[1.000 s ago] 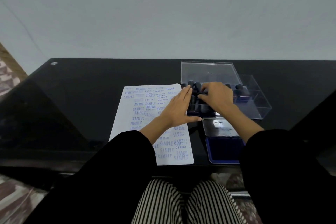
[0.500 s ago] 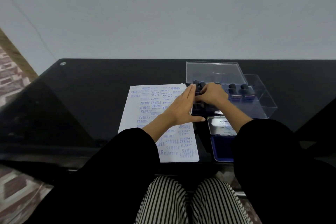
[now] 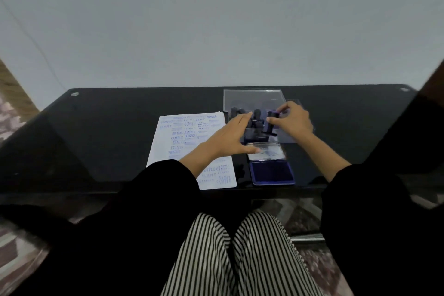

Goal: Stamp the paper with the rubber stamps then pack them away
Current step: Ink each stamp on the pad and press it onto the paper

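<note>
Under both your hands spreads the black glass counter, its bare stretch running off to the left of your left fingers. Next in size, the paper lies flat on it, beneath your left wrist and out to the left of your left fingers. Blue imprints reading SAMPLE, FRAGILE and AIR MAIL crowd it.

Beyond your right fingers sits the clear box. Its near part is hidden behind your right hand, so what it holds cannot be told. Nearer to you than both sets of fingers, the ink pad lies open on the counter with its blue pad facing up. Its lid is folded back toward your left thumb, whose tip sits at the lid's edge.

Your left hand is flat and relaxed, fingers straight and together, holding nothing. Its fingertips lie just beside the group of dark stamps, which stand upright between your two hands, in front of the box.

Your right hand pinches one stamp between thumb and forefinger, just right of the group. It is upright, with its base below your fingers, though blur hides whether the base touches anything.
</note>
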### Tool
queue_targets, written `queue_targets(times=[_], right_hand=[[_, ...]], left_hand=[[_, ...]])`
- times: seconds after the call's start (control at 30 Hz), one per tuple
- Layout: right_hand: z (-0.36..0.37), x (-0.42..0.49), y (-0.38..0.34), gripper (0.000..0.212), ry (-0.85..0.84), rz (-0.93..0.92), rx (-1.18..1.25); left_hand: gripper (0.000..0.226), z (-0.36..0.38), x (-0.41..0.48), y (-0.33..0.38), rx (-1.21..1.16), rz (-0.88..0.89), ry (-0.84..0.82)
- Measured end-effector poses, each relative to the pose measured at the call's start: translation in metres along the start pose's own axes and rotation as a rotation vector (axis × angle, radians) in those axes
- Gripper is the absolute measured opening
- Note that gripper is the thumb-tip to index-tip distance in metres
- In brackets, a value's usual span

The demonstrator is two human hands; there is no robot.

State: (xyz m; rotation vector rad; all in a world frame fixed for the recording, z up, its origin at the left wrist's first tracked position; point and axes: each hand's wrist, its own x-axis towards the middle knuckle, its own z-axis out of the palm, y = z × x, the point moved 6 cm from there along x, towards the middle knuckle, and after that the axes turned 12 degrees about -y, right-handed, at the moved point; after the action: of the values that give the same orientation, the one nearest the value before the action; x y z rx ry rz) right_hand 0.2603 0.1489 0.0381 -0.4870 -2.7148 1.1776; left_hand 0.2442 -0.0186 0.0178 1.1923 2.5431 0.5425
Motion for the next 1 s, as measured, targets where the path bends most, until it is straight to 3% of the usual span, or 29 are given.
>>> queue_targets(times=[0.33, 0.63, 0.8, 1.0], right_hand=[[0.005, -0.067, 0.03, 0.034, -0.081, -0.043, -0.123], [0.032, -0.092, 0.021, 0.039, -0.101, -0.251, -0.279], [0.042, -0.094, 0.011, 0.033, -0.105, -0.35, -0.308], [0.055, -0.091, 0.019, 0.025, -0.135, -0.345, -0.381]], left_hand=[[0.098, 0.057, -0.015, 0.032, 0.01, 0.055, -0.063], [0.116, 0.089, -0.021, 0.0, 0.054, -0.152, -0.123], [0.113, 0.094, -0.02, -0.003, 0.052, -0.167, -0.133], [0.1, 0.098, -0.014, 0.004, 0.093, -0.096, -0.085]])
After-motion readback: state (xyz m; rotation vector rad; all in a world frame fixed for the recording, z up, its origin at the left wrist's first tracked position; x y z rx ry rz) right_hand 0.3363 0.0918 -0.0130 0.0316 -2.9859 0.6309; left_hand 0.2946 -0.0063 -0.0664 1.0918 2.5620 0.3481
